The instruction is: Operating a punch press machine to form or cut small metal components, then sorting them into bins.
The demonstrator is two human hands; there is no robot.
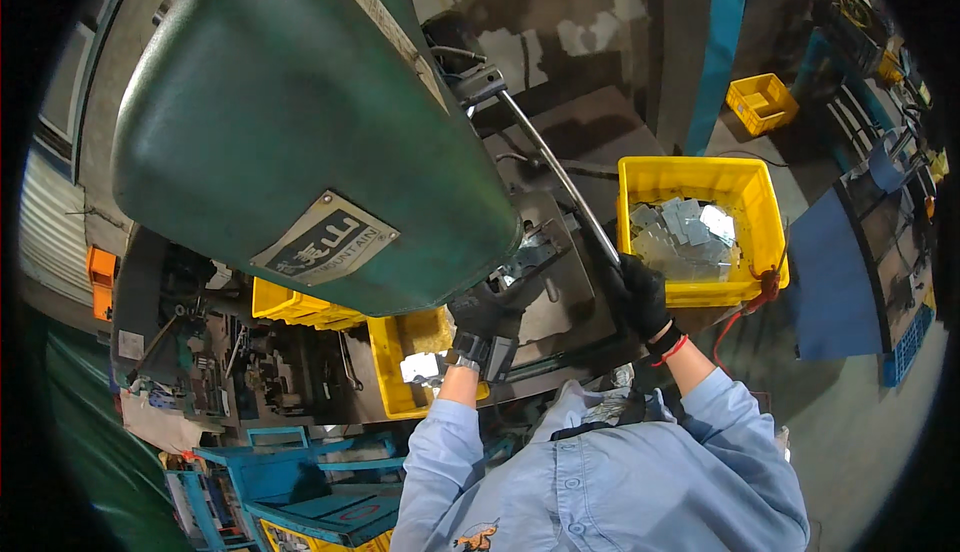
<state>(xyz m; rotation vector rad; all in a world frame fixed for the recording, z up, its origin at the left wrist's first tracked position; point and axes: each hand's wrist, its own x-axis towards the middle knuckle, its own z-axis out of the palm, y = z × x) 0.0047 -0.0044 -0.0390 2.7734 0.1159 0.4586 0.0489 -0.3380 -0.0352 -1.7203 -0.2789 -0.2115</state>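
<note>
My right hand (642,297), in a black glove, is wrapped round the lower end of a long steel lever (562,174) on the green drill-press-like machine (300,132). My left hand (488,314), also black-gloved, reaches in by the metal fixture (535,252) under the machine's front edge. Its fingers are partly lost in shadow against dark metal, so whether they hold a part is unclear. Beside my right hand stands a yellow crate (704,294) with several flat shiny metal plates (685,232) in it. Another yellow bin (392,382), holding bright metal pieces, lies by my left wrist.
The machine's green housing fills the upper left and hides part of the worktable (570,317). Stacked yellow bins (300,304) and tools lie left. A blue metal cart (330,507) is at lower left. A small yellow crate (762,104) and a blue panel (835,272) stand right.
</note>
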